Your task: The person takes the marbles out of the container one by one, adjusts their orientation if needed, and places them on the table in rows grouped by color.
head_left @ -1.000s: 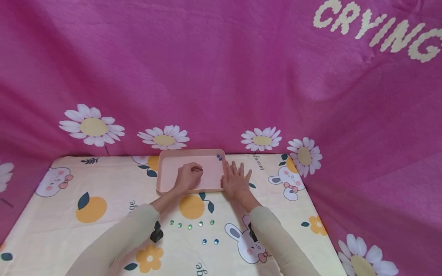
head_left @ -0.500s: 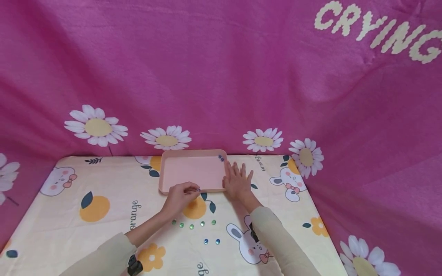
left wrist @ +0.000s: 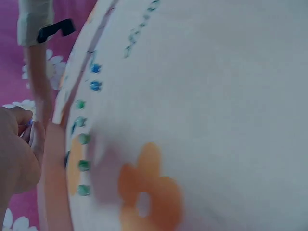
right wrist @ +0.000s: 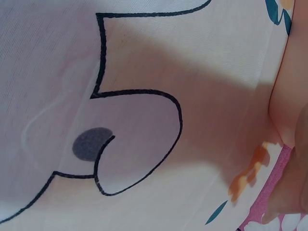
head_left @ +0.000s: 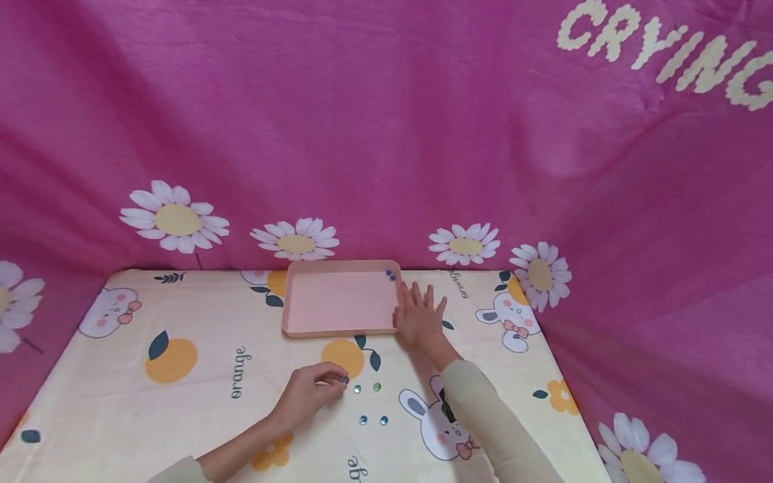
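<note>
My left hand [head_left: 309, 396] pinches a small shiny purple-blue bead [head_left: 345, 380] between thumb and fingertips, low over the cloth in front of the pink tray [head_left: 290, 302]. In the left wrist view the same bead [left wrist: 30, 123] shows between the fingers. Spread out with straight fingers, my right hand [head_left: 419, 322] rests against the tray's right side. Two dark blue beads [head_left: 390, 276] lie in the tray's back right corner. Green beads [head_left: 377, 387] form a row close to my left hand, which hides several of them in the head view. Two blue beads [head_left: 373, 420] sit nearer me.
A cream tablecloth [head_left: 217, 429] printed with oranges, flowers and rabbits covers the table. Behind the tray and along the right side hangs a magenta cloth [head_left: 386, 134] with white daisies. The green row [left wrist: 83, 165] shows fully in the left wrist view.
My left hand has come from inside the tray, over its front rim, towards the green row, with the bead still pinched. The right hand has stayed at the tray's side.
</note>
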Demonstrator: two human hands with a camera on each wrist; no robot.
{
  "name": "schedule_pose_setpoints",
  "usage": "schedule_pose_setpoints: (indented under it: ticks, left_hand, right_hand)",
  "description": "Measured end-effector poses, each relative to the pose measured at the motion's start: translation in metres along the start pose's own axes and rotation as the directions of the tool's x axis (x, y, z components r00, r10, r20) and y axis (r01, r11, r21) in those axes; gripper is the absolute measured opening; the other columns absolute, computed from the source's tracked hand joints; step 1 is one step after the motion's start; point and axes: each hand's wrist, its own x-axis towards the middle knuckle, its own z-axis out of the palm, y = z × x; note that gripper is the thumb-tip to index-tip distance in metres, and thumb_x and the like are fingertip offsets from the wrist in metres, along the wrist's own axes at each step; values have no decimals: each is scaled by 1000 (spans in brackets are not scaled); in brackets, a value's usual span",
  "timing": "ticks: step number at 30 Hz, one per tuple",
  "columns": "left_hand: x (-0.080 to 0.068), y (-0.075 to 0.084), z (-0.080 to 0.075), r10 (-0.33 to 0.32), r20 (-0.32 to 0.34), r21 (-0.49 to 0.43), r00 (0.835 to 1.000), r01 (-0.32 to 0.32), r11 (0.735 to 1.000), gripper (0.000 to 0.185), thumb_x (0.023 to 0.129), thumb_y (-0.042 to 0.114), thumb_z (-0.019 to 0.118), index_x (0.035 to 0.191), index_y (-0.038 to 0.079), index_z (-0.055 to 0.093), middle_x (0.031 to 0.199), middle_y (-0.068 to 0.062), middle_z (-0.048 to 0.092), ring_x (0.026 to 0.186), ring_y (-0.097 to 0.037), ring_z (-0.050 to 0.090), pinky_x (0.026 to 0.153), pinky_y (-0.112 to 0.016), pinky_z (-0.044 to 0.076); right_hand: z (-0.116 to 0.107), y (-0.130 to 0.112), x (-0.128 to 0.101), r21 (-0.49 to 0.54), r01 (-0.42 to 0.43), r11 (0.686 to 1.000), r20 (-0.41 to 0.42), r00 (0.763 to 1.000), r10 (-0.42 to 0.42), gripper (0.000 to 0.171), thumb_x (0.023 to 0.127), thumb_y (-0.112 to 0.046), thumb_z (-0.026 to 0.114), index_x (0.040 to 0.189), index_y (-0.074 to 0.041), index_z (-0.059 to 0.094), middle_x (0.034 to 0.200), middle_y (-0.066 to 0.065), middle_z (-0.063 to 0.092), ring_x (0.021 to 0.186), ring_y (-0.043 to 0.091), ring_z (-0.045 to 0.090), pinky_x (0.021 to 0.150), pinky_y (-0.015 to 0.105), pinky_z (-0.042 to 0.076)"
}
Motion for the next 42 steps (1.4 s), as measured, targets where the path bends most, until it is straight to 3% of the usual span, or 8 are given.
schedule_pose_setpoints:
  ticks: [8,14,22,33,42]
  left_hand:
    - [-18,-11,12,83,102,26,991,-86,996,17,90,6,73,106,3,72,95,3,69,82,-10,65,74,-21,55]
    - [-26,-23,20,63,142,44,988,-70,997,16,92,9,71,108,7,73,93,4,70,79,-8,65,73,-22,55]
    - [-32,-29,27,21,135,111,991,-36,993,17,91,8,72,108,11,73,88,8,68,76,-6,61,70,-23,53]
    - [-30,-40,30,78,93,215,993,-96,972,17,89,7,74,104,13,76,89,10,66,74,-1,57,67,-22,51]
    - [-30,-39,31,79,84,278,993,-100,955,19,88,3,73,103,15,77,92,9,65,77,-2,54,67,-22,49]
  right_hand:
    - [1,3,-1,19,-7,1000,-5,1000,7,66,105,-45,33,162,-25,5,165,10,16,148,46,4,110,72,3]
    - [2,3,0,23,-16,1000,3,1000,16,65,106,-46,31,162,-26,3,165,10,14,148,45,2,111,71,2]
    - [1,2,-2,16,-19,1000,-1,1000,19,65,105,-44,33,162,-26,5,165,10,15,148,44,3,111,71,1]
    - [0,1,-1,-5,-16,1000,10,1000,16,66,105,-45,32,162,-26,3,165,9,14,148,45,3,111,71,2]
    - [0,0,0,3,-20,1000,23,1000,20,66,105,-45,30,162,-26,3,165,10,13,148,45,2,111,71,1]
